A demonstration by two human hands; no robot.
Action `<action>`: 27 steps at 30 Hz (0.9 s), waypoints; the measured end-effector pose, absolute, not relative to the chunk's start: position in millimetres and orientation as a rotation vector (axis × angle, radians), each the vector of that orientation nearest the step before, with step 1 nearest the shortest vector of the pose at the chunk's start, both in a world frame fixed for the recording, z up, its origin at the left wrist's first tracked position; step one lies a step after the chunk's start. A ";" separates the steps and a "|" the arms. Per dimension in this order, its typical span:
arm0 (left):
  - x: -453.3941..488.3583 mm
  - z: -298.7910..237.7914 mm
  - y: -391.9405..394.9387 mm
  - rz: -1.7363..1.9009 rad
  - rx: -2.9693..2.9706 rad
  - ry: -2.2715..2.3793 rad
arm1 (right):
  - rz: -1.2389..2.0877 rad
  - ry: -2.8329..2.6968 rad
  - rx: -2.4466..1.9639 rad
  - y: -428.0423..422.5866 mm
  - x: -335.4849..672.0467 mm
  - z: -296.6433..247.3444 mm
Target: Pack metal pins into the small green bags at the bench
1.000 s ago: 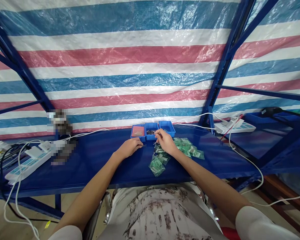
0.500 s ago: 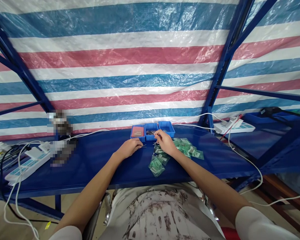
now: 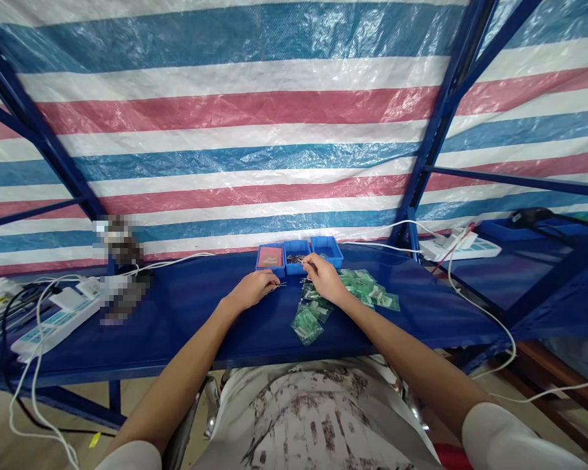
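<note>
Blue worktop (image 3: 191,307), seen from above by the seated person, with a striped tarpaulin (image 3: 255,130) hung behind its far edge. Item one: left hand (image 3: 253,288), resting on the worktop near the middle and slightly toward the far edge, fingers curled in and closed on a thin metal pin (image 3: 282,284). The pin lies nearly level, its long axis running left to right, and its free end projects out of the fingers toward the other hand. Item two: right hand (image 3: 325,277), just to the right of the pin's free end and a little farther back. Its fingertips are bunched together at the front wall of the middle bin (image 3: 290,267); whether anything sits between them is too small to tell. The gap between the two hands is short, and the pin's tip falls within it, nearer the left hand that holds it. Item three: a row of three small blue bins at the far edge, namely the left bin (image 3: 269,269) with a reddish lining, the middle bin holding dark metal bits, and the right bin (image 3: 334,251). Item four: green packets (image 3: 367,290) heaped right of the right hand, with more spread under its wrist toward the near edge. Item five: a power strip (image 3: 53,320) at the left end and a white cable (image 3: 490,320) off the right end.
</note>
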State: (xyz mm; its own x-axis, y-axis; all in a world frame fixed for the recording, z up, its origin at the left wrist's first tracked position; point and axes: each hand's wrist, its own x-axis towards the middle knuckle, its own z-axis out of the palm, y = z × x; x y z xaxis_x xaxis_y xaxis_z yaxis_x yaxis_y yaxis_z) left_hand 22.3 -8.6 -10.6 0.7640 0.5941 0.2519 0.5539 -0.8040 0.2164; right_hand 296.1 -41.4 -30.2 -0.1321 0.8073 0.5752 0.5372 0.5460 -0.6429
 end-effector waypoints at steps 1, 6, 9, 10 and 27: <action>22.3 -10.7 -8.3 0.468 2.827 0.930 | 0.343 -1.806 -1.112 -41.7 296.0 -29.8; 21.6 -11.9 -6.6 0.458 2.839 0.945 | 0.336 -1.810 -1.113 -41.9 295.8 -29.2; 20.7 -12.9 -5.6 0.457 2.859 0.948 | 0.330 -1.812 -1.114 -41.5 295.9 -29.5; 20.4 -13.2 -5.2 0.456 2.864 0.950 | 0.330 -1.811 -1.113 -41.4 295.9 -29.6; 16.8 -10.8 -2.0 0.403 2.928 1.000 | 0.308 -1.828 -1.107 -38.7 296.7 -33.2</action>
